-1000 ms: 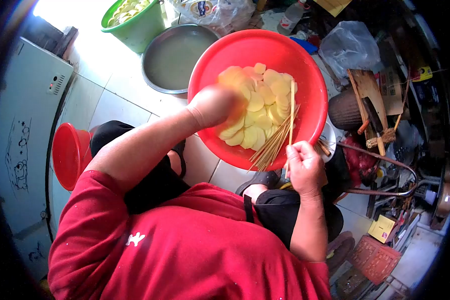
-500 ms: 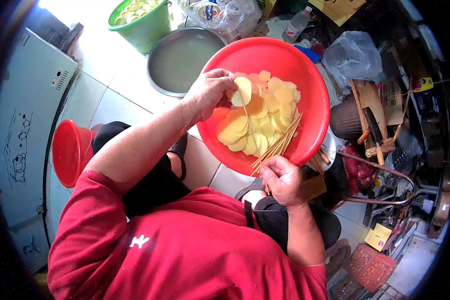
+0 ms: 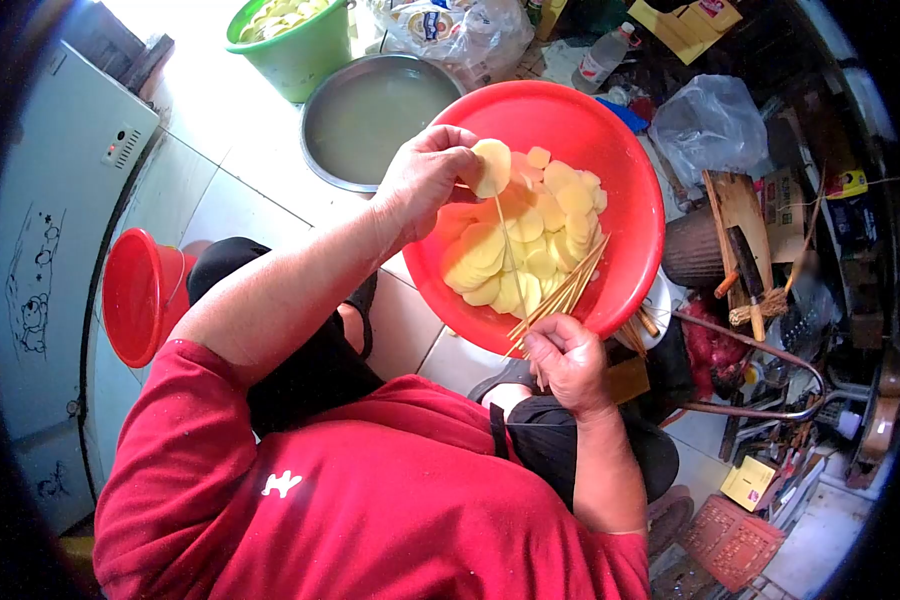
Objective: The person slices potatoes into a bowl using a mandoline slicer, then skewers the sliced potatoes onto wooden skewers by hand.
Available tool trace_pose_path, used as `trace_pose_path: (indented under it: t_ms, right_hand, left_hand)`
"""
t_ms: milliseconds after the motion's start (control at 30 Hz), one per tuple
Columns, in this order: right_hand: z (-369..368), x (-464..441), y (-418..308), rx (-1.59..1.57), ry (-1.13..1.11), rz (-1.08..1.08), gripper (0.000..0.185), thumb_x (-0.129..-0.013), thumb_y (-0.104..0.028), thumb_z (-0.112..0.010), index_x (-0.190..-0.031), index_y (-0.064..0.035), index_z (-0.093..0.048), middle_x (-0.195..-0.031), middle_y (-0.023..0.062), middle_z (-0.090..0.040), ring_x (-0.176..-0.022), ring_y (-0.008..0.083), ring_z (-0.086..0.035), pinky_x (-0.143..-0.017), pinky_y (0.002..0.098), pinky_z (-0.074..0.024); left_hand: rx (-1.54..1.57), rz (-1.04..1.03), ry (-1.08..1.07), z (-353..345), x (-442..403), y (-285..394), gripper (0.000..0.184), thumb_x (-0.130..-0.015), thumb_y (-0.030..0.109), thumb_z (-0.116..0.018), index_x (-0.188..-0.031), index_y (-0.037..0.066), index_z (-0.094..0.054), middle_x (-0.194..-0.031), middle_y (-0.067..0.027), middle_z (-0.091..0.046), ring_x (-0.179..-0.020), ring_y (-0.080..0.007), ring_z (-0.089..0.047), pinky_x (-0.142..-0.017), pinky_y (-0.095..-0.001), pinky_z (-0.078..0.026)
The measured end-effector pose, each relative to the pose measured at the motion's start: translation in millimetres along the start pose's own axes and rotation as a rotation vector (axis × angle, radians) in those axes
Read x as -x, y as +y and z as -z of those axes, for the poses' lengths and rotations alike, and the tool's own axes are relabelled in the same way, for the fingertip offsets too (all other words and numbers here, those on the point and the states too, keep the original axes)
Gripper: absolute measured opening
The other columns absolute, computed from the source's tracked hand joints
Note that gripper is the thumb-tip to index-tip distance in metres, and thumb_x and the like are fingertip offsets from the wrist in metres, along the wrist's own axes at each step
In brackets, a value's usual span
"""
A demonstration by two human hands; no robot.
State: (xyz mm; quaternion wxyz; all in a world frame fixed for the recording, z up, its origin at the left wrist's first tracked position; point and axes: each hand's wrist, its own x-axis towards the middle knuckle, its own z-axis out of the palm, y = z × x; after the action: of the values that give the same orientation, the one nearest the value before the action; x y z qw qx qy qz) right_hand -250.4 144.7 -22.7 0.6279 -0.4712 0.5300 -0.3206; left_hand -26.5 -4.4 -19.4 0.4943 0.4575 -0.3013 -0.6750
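Observation:
My left hand is closed, pinching a round, thin potato slice above the far left part of a red basin. A thin wooden skewer runs from that slice down to my right hand, which pinches its lower end by the basin's near rim. Whether the tip has pierced the slice is hard to make out. Below the hands, many pale yellow potato slices lie heaped in the basin. A bundle of loose skewers leans over the slices and the near rim, just beyond my right fingers.
Behind the basin stand a grey metal bowl of cloudy liquid and a green bucket with more slices. A small red bucket is at the left, beside a white cabinet. Clutter including a plastic bag lines the right side.
My left hand and the potato slice have shifted slightly up and to the right. My right hand still pinches the skewer near the same spot. The whole view has moved a little.

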Motion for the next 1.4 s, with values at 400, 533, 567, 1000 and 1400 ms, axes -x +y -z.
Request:
trace_pose_path:
  t_ms: [400, 533, 567, 1000, 1400]
  right_hand:
    - [2.0, -3.3, 5.1, -0.011, 0.03, -0.008, 0.011, -0.089, -0.01, -0.06, -0.088, -0.0013, -0.055, -0.068, -0.0014, -0.055, -0.06, 0.006, -0.049, -0.054, 0.0209, -0.0406]
    - [-0.2, -3.5, 6.9, 0.005, 0.024, 0.012, 0.01, -0.089, -0.009, -0.061, -0.088, -0.0011, -0.055, -0.068, -0.0016, -0.055, -0.059, 0.0054, -0.049, -0.053, 0.0205, -0.0404]
    - [-1.1, -3.3, 7.3, 0.001, 0.031, 0.014, 0.01, -0.088, -0.009, -0.062, -0.087, -0.0011, -0.055, -0.067, -0.0016, -0.055, -0.059, 0.0053, -0.049, -0.053, 0.0205, -0.0404]
    - [-7.7, -14.4, 13.0, -0.105, 0.089, 0.039, 0.014, -0.088, -0.012, -0.063, -0.093, -0.0015, -0.056, -0.07, 0.0006, -0.057, -0.055, 0.0049, -0.046, -0.049, 0.0206, -0.0378]
    - [-13.8, -18.1, -2.0, -0.207, 0.171, -0.072, 0.022, -0.083, -0.007, -0.066, -0.103, -0.0027, -0.059, -0.077, -0.0005, -0.062, -0.058, 0.0043, -0.05, -0.05, 0.0197, -0.0407]
  left_hand:
    - [-0.046, -0.004, 0.015, -13.4, 14.5, -6.2, 0.011, -0.086, 0.01, -0.058, -0.096, 0.005, -0.057, -0.085, -0.0055, -0.061, -0.072, -0.0166, -0.062, -0.064, -0.0324, -0.056]
    - [0.01, 0.12, 0.03, -8.5, 9.0, -3.4, 0.013, -0.086, 0.011, -0.06, -0.097, 0.004, -0.058, -0.087, -0.0059, -0.062, -0.073, -0.0183, -0.064, -0.064, -0.0332, -0.057]
    - [0.021, 0.152, 0.018, -7.4, 8.3, -3.5, 0.014, -0.087, 0.011, -0.061, -0.098, 0.004, -0.058, -0.088, -0.0062, -0.063, -0.074, -0.0186, -0.064, -0.064, -0.0328, -0.057]
    - [-0.147, 0.291, -0.141, -15.8, 24.4, -26.1, 0.017, -0.084, 0.012, -0.067, -0.097, 0.002, -0.059, -0.087, -0.0061, -0.064, -0.074, -0.0183, -0.064, -0.064, -0.0313, -0.056]
    - [-0.485, 0.37, -0.419, -22.9, 56.7, -44.9, 0.014, -0.085, 0.015, -0.067, -0.089, 0.003, -0.061, -0.077, -0.003, -0.063, -0.067, -0.0113, -0.061, -0.06, -0.0251, -0.052]
